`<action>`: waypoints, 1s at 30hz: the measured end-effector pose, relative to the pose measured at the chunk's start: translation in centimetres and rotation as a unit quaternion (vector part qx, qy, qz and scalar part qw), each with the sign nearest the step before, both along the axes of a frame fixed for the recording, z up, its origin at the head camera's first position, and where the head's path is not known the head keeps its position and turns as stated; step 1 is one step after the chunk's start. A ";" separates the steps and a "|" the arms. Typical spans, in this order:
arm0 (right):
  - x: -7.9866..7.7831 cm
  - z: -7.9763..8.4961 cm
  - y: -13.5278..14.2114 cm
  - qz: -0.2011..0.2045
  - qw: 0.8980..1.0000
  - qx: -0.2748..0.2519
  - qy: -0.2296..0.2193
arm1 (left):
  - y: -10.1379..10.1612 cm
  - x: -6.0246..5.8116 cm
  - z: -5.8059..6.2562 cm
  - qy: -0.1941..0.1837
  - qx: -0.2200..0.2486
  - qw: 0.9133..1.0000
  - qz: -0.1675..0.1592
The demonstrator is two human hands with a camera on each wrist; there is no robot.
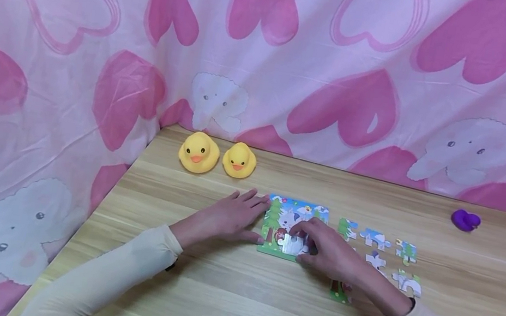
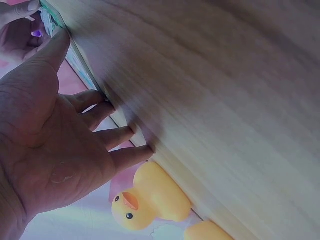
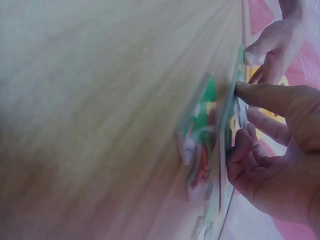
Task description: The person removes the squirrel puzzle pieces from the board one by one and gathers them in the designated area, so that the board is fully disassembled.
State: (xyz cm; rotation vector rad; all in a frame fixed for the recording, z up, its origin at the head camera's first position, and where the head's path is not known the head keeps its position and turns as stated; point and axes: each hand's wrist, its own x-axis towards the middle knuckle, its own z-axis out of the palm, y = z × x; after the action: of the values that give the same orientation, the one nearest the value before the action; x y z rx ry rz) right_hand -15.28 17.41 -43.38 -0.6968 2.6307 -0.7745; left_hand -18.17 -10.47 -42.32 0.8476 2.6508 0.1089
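A picture puzzle (image 1: 272,227) with trees and a white animal lies in a flat frame at the table's middle. My left hand (image 1: 231,216) rests at its left side, fingers spread and fairly straight, fingertips by the frame's edge. Over the puzzle's lower right, my right hand (image 1: 332,253) has its index finger and thumb bent about a shiny, pale puzzle piece (image 1: 292,245) at the bottom. In the right wrist view the thumb (image 3: 257,92) meets the near edge while other fingers curl; the piece itself is mostly hidden there.
Several loose pieces lie right of the puzzle, including a blue-topped piece (image 1: 375,239) and a green one (image 1: 339,292) partly below my right hand. Two yellow ducks, one larger (image 1: 199,154) and one smaller (image 1: 239,161), stand behind; a purple duck (image 1: 465,220) sits far right.
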 end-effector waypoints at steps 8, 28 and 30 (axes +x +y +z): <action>0.2 0.5 -0.2 0.003 1.000 0.003 0.005 | -0.1 0.0 0.0 0.002 0.005 1.000 -0.002; 2.6 1.4 6.2 0.006 0.997 -0.018 0.073 | 0.0 0.0 -0.4 0.002 0.009 1.000 -0.001; 3.6 1.4 7.9 0.004 0.996 -0.019 0.083 | -0.1 0.0 -0.3 0.000 0.010 1.000 0.000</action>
State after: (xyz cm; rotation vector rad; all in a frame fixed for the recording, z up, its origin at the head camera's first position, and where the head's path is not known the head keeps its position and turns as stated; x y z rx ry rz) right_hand -11.72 25.35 -42.03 -0.8135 2.7649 -0.7982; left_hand -18.17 -10.54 -42.65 0.8537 2.6545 0.1345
